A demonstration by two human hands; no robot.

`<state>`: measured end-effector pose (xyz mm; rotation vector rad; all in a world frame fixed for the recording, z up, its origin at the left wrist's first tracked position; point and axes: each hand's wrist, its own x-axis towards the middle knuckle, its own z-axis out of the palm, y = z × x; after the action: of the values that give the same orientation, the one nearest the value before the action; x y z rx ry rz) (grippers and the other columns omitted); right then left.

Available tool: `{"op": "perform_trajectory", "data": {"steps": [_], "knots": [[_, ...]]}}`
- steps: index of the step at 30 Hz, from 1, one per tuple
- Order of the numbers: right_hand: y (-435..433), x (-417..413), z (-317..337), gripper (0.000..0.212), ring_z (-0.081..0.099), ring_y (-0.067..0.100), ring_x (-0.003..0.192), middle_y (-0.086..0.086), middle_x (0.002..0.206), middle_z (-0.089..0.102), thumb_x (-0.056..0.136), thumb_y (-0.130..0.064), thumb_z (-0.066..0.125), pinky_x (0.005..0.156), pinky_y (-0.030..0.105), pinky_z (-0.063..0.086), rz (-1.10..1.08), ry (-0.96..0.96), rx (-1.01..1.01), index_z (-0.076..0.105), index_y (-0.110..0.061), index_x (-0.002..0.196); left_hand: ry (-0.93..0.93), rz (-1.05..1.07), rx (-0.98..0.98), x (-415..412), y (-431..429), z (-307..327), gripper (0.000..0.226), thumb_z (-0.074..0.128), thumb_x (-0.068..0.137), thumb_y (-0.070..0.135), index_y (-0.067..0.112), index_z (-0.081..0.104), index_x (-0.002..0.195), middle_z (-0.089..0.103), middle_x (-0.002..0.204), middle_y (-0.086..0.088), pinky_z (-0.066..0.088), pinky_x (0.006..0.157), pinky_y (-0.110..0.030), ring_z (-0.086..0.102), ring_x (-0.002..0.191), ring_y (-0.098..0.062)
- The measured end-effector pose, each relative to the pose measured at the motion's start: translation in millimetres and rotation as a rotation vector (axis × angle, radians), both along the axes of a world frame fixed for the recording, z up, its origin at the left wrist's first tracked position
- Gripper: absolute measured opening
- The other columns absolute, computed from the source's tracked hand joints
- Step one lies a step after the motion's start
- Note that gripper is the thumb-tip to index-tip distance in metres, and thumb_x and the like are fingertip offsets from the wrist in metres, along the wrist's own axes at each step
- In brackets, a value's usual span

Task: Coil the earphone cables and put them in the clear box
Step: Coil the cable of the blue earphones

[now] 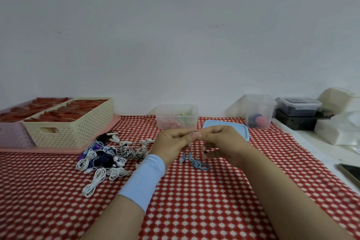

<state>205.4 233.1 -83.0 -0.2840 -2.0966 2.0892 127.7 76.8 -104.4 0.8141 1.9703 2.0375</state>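
Observation:
My left hand (pixel 171 143) and my right hand (pixel 222 144) meet above the table, fingertips together, both pinching the thin cable of a light blue earphone (pixel 196 162). Most of that cable hangs down and lies bunched on the red patterned cloth just below my hands. A pile of earphone cables (pixel 109 159), white, navy, purple and striped, lies to the left of my left wrist. The clear box (pixel 176 116) stands behind my hands with some coloured cables inside. Its light blue lid (pixel 241 128) lies flat to the right of it.
A cream perforated basket (pixel 74 128) and a pink one (pixel 11 134) with red contents sit on a pink tray at the left. A taller clear container (pixel 259 111), dark boxes (pixel 298 115) and white packaging (pixel 339 126) stand at the back right. A phone (pixel 350 173) lies at the right edge.

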Motion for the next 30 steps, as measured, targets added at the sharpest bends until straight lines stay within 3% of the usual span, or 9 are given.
{"op": "perform_trajectory", "data": {"steps": [5,15,18,22,26,30], "knots": [[-0.9,1.2,3.0,0.021,0.061,0.016,0.063,0.014,0.104,0.075,0.091,-0.021,0.071,0.058,0.033,0.058,0.047,0.036,-0.027,0.078,-0.005,0.102,-0.145,-0.079,0.116,0.5,1.4,-0.1,0.015,0.069,0.087,0.012,0.020,0.080,0.093,0.071,0.077,-0.004,0.052,0.069,-0.028,0.055,0.066,-0.010],[-2.4,3.4,3.6,0.018,0.059,0.016,0.062,0.005,0.086,0.074,0.091,-0.020,0.071,0.059,0.033,0.057,0.056,0.054,0.048,0.078,-0.005,0.098,-0.154,-0.095,0.115,0.2,3.9,-3.3,0.015,0.065,0.091,0.011,0.015,0.078,0.097,0.066,0.081,-0.006,0.051,0.068,-0.028,0.056,0.069,-0.011],[-4.7,3.2,3.3,0.020,0.060,0.020,0.064,0.004,0.089,0.075,0.096,-0.021,0.066,0.059,0.035,0.058,0.051,0.048,0.049,0.076,-0.004,0.101,-0.129,-0.078,0.096,0.4,3.6,-2.9,0.014,0.067,0.090,0.014,0.018,0.079,0.097,0.067,0.090,-0.012,0.051,0.069,-0.032,0.057,0.069,-0.015],[-5.0,3.2,4.0,0.022,0.063,0.021,0.064,0.007,0.093,0.076,0.094,-0.024,0.068,0.061,0.039,0.060,0.001,0.065,0.046,0.077,-0.004,0.098,-0.063,-0.030,0.077,-0.8,3.1,-1.1,0.016,0.069,0.089,0.016,0.028,0.080,0.089,0.066,0.078,-0.009,0.052,0.070,-0.032,0.055,0.065,-0.015],[-2.2,3.1,3.2,0.020,0.063,0.021,0.065,0.008,0.092,0.077,0.091,-0.023,0.071,0.066,0.041,0.062,-0.008,0.084,0.094,0.077,-0.004,0.093,0.053,0.010,0.014,-1.1,1.2,-0.5,0.012,0.068,0.090,0.019,0.026,0.079,0.089,0.067,0.073,-0.010,0.052,0.067,-0.026,0.055,0.061,-0.013],[-2.0,1.5,2.7,0.018,0.063,0.021,0.065,0.007,0.092,0.076,0.094,-0.023,0.069,0.064,0.040,0.060,0.015,0.086,0.077,0.078,-0.007,0.091,0.130,0.021,-0.025,0.8,-1.2,1.7,0.012,0.066,0.091,0.020,0.024,0.078,0.089,0.067,0.067,0.002,0.053,0.065,-0.020,0.054,0.059,-0.011]]}}
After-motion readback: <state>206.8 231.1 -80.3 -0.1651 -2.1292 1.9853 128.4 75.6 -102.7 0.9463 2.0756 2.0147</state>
